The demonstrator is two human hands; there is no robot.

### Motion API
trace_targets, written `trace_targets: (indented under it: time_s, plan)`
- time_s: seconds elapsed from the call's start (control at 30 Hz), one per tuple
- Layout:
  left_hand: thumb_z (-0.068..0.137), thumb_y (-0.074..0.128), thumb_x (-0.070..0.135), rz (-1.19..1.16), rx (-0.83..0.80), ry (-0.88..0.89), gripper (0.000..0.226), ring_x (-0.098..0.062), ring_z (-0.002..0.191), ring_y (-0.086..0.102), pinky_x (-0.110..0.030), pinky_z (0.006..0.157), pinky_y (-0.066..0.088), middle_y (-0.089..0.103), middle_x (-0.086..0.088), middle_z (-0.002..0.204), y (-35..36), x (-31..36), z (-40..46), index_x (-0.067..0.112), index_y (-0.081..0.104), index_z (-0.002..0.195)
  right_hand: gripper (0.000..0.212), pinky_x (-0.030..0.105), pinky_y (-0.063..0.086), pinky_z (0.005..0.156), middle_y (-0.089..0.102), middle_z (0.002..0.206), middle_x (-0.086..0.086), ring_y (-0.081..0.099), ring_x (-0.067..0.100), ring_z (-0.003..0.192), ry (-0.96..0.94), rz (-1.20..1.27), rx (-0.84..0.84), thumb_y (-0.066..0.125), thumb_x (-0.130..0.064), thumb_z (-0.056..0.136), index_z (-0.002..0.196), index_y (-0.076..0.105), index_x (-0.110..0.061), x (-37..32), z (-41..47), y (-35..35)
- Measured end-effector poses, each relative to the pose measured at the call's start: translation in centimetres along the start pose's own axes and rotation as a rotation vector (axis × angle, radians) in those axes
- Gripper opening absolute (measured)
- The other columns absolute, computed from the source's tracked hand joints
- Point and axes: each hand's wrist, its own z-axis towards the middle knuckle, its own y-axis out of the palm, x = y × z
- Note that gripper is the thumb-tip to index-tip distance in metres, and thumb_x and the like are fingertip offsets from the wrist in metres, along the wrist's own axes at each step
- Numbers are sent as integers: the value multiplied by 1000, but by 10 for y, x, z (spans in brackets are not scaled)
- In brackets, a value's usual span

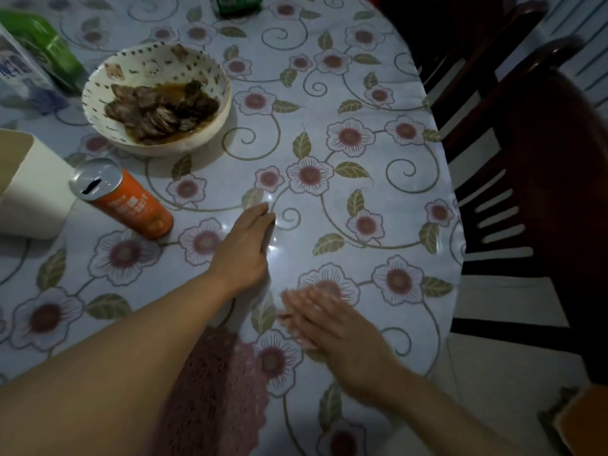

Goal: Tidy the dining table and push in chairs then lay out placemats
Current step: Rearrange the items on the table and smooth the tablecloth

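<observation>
The dining table [378,199] wears a glossy flower-print cloth. My left hand [245,245] lies flat on it near the middle, fingers straight. My right hand [329,327] hovers or sweeps just over the cloth nearer me, fingers straight and blurred by motion. A pink crocheted placemat [214,390] lies at the near edge, partly under my left forearm. Neither hand holds anything.
An orange drink can [125,199] stands left of my left hand, beside a white container [29,192]. A patterned bowl of sliced meat [158,97] sits behind. A milk carton [19,70] and green packs [49,44] stand at far left. Dark wooden chairs [533,166] stand along the right edge.
</observation>
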Motion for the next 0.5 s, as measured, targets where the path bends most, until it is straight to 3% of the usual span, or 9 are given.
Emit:
trace_targets:
  time_s: [0.07, 0.1, 0.17, 0.23, 0.3, 0.4, 0.47, 0.5]
  plan:
    - [94, 41, 6, -5, -9, -3, 50, -20, 144, 16, -22, 114, 9, 23, -7, 155, 3, -1, -10, 8, 33, 144, 52, 40, 28, 115, 29, 153, -12, 29, 9, 140, 202, 24, 16, 33, -14, 101, 145, 27, -43, 47, -13, -24]
    - [94, 42, 6, -6, -1, -4, 51, -19, 144, 16, -20, 112, 8, 22, -6, 156, 4, -2, -14, 8, 33, 144, 49, 40, 30, 114, 29, 153, -13, 28, 8, 140, 353, -16, 68, 30, -19, 102, 145, 26, -43, 75, -12, -38]
    - [96, 42, 8, -3, 26, -5, 49, -19, 144, 17, -17, 110, 6, 23, -6, 155, 7, -3, -20, 8, 34, 144, 58, 45, 20, 117, 14, 159, -5, 13, 15, 146, 586, -105, 171, 28, -18, 96, 151, 14, -29, 111, -1, -55]
    - [97, 40, 10, 6, 33, -14, 46, -19, 144, 18, -17, 110, 7, 25, -6, 155, 8, -3, -28, 8, 35, 143, 64, 47, 13, 119, 9, 160, 3, 7, 22, 147, 677, -127, 284, 27, -13, 90, 152, 12, -14, 94, 12, -44]
    - [98, 38, 11, 10, 39, -29, 45, -20, 144, 18, -19, 111, 6, 25, -6, 155, 8, -1, -34, 7, 35, 143, 58, 42, 8, 121, 8, 160, 2, 3, 20, 148, 593, -87, 278, 24, -8, 95, 152, 13, -14, 39, 7, -18]
    - [93, 43, 2, 50, 8, -26, 52, -23, 145, 15, -21, 113, 4, 22, -9, 156, 9, 4, -40, 5, 31, 144, 71, 39, 9, 120, 4, 161, 0, 2, 21, 148, 257, -58, 96, 41, -3, 90, 152, 12, -17, -24, -28, 4]
    - [90, 46, 1, 76, -2, -40, 57, -24, 145, 15, -27, 116, 6, 21, -11, 156, 8, 9, -40, 5, 30, 144, 75, 40, 14, 118, 5, 161, -2, 5, 20, 148, 87, -92, 15, 47, -7, 88, 152, 11, -21, -2, -38, -8]
    - [89, 48, 2, 90, -3, -46, 58, -25, 145, 15, -30, 118, 9, 21, -11, 156, 7, 11, -39, 5, 30, 144, 73, 41, 14, 119, 7, 161, -3, 5, 18, 148, 90, -118, -17, 45, -8, 89, 152, 11, -23, 18, -37, -17]
